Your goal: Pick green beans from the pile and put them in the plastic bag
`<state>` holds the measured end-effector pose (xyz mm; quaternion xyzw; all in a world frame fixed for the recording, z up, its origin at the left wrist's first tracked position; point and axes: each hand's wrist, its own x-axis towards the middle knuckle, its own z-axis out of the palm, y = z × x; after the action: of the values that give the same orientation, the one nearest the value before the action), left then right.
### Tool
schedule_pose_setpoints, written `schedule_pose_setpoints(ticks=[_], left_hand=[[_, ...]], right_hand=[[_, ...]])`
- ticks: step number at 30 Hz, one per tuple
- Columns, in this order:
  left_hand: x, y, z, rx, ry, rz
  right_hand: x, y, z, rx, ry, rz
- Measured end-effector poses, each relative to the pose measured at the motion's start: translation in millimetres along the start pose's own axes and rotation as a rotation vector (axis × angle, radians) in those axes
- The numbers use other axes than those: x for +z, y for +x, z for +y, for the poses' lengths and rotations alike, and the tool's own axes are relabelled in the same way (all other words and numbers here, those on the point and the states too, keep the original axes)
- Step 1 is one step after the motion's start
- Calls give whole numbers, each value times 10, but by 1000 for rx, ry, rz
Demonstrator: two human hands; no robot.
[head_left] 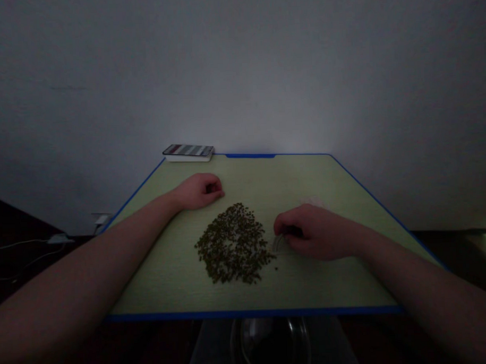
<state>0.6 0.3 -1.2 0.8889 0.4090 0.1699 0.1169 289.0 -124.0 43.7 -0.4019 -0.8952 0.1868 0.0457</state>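
A heap of small dark green beans (pixel 233 245) lies in the middle of a pale green table (pixel 266 176) with a blue rim. My left hand (pixel 198 191) rests on the table behind and left of the heap, curled into a loose fist with nothing showing in it. To the right of the beans my right hand (pixel 314 231) lies closed, its fingers pinched on a small clear, card-like thing (pixel 277 242) whose edge touches the table next to the heap.
A phone (pixel 188 150) lies on a white block at the table's far left corner, against the wall. A glass bowl (pixel 270 343) sits below the table's near edge. Cables and a plug (pixel 103 218) lie on the dark floor at the left.
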Motion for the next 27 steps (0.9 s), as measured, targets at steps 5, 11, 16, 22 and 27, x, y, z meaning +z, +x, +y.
schedule_pose_setpoints(ticks=[5, 11, 16, 22, 27], left_hand=[[-3, -3, 5, -3, 9, 4], [-6, -3, 21, 8, 1, 9], [-6, -2, 16, 8, 13, 13], [-3, -7, 13, 11, -7, 9], [-6, -7, 30, 3, 0, 12]], right_hand=[[0, -8, -6, -4, -6, 6], [13, -3, -33, 15, -11, 19], [20, -2, -17, 59, -58, 67], [11, 5, 3, 78, -60, 77], [9, 11, 19, 94, -53, 79]])
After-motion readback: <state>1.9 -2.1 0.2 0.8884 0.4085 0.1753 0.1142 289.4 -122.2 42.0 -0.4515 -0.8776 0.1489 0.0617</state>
